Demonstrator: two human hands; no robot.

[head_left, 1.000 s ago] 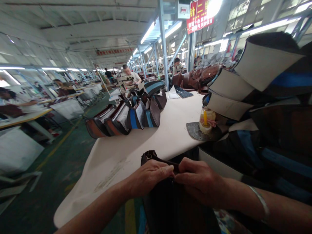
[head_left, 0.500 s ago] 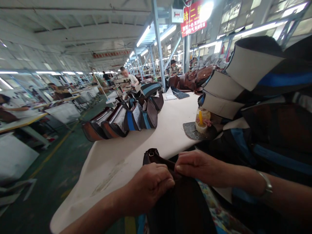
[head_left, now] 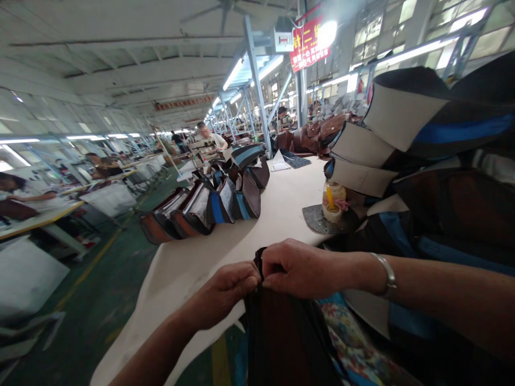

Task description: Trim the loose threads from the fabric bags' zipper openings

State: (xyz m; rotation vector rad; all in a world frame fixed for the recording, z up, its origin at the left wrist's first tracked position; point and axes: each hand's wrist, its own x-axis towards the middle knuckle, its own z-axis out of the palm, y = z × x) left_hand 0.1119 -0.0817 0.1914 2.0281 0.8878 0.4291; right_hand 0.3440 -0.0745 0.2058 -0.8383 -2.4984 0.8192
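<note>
A dark brown bag (head_left: 285, 343) hangs off the near edge of the long white table (head_left: 281, 209), in front of me. My left hand (head_left: 225, 292) is closed, pinching the bag's top edge from the left. My right hand (head_left: 300, 268), with a silver bracelet on its wrist, is closed on the same top edge from the right. The two hands touch at the bag's upper corner. What lies under the fingers is hidden.
A row of brown and blue bags (head_left: 209, 206) stands along the table's left side. Stacked bag parts (head_left: 422, 139) pile up on the right. A small glass jar (head_left: 333, 201) sits on a dark pad. Other people work at tables far left and behind.
Both hands have risen and shifted left along the bag's top edge, closing together at its corner. The bag's metal ring end is now covered by my hands.
</note>
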